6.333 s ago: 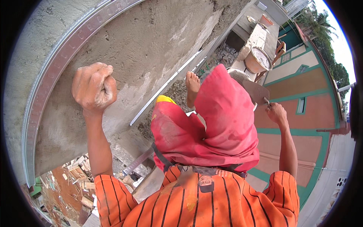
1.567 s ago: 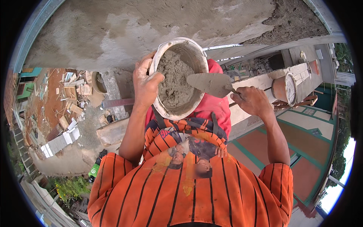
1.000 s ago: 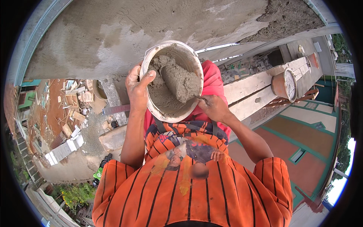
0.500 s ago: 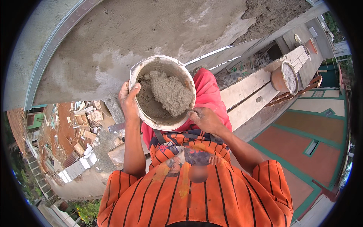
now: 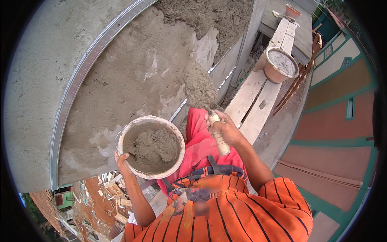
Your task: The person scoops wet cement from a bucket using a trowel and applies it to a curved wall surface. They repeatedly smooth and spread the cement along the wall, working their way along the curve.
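My left hand (image 5: 123,162) grips the left side of a pale bucket (image 5: 181,142), its thumb over the rim. Wet grey mortar (image 5: 155,146) lies heaped inside. To the right of the bucket and farther up, my right hand (image 5: 226,128) is closed round the light handle of a trowel (image 5: 219,141). The trowel's blade is hidden beneath a lump of mortar (image 5: 200,89), which is up against the wall (image 5: 125,80); I cannot tell whether it is sticking there. Rough fresh mortar (image 5: 229,24) covers the wall's upper right part.
A long metal straightedge (image 5: 76,86) runs along the wall at left. Planks (image 5: 246,94) at right bear an orange-brown tub (image 5: 274,76) of grey mix. Another tub (image 5: 293,11) stands farther off. Rubble and wood scraps (image 5: 117,189) lie below at left.
My right hand has left the bucket and moved up and right, with the trowel now loaded with mortar at the wall. The bucket has shifted lower left in view, and my view has turned.
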